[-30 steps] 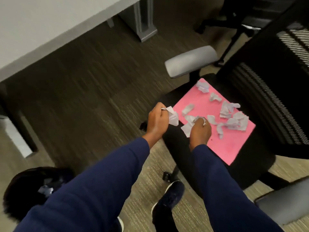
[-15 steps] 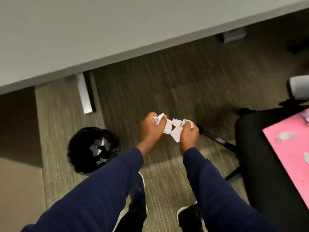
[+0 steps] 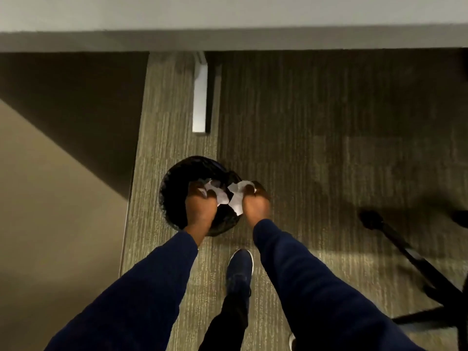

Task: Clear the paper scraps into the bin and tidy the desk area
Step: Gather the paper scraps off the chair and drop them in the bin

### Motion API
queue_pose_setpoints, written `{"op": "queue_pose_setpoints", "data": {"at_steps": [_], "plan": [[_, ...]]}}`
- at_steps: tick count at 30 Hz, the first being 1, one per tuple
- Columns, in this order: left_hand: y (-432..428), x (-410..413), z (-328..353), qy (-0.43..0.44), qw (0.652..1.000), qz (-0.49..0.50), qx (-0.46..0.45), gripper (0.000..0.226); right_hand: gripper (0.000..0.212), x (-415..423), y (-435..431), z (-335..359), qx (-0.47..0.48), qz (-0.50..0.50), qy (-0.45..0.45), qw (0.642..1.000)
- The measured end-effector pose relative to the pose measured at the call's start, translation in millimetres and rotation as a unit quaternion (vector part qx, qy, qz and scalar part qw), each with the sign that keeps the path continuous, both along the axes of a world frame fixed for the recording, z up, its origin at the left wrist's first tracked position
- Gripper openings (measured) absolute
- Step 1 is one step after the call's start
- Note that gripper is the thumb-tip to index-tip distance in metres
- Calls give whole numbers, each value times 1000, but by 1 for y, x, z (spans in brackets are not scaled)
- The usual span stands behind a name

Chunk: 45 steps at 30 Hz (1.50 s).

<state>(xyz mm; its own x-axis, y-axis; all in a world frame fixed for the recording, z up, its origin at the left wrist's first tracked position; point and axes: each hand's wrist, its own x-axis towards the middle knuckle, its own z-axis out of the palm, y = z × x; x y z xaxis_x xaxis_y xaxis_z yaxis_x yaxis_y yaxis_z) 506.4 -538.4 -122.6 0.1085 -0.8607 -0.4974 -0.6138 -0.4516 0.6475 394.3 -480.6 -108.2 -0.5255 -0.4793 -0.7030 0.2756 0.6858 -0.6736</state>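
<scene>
Both hands hover over the black bin [image 3: 177, 178] on the carpet. The left hand [image 3: 201, 209] has its grip closed on white paper scraps [image 3: 222, 196]. The right hand [image 3: 255, 206] pinches more scraps likewise.

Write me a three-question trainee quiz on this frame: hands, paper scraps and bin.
1. True or false: both hands are holding paper scraps.
2. Which hand is more fully over the bin's opening? A) left B) right
3. Fill in: the bin stands on the ____.

Key:
1. True. The left hand and right hand each grip paper scraps.
2. A. The left hand is over the bin; the right is at its right rim.
3. Carpet, near the desk leg.
</scene>
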Motion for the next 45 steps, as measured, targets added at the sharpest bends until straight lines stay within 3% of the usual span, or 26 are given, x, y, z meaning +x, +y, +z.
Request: {"op": "queue_pose_setpoints", "data": {"at_steps": [2,8,11,15,17,19,21,24,28,31,34,45], "plan": [[-5,18,-17,-5,999,28,15,26,31,14,-10,-17,16,47,8,999],[-15,52,-58,27,993,103,50,36,53,47,-32,-67,38,147,7,988],[-18,64,-73,53,989,112,76,53,64,54,-39,-90,55,180,-58,980],[-17,68,-77,77,982,113,131,93,60,55,-39,-86,66,185,-100,975],[-12,64,-71,77,983,97,138,82,50,52,-35,-81,53,172,-103,978],[-6,54,-59,58,987,66,136,47,35,46,-29,-72,36,164,-91,982],[-1,40,-50,27,992,17,121,26,25,36,-20,-63,17,169,-55,984],[7,17,-36,16,993,-58,102,26,35,15,1,-45,9,165,-15,986],[29,-34,-3,30,993,-89,75,18,28,-25,43,-12,1,134,53,990],[55,-85,25,20,987,-150,53,22,33,-66,86,14,-14,103,101,989],[86,-136,58,22,975,-216,35,22,24,-106,132,40,-28,54,135,989],[250,-303,131,84,886,-455,-4,17,23,-247,310,122,-7,-105,236,966]]}}
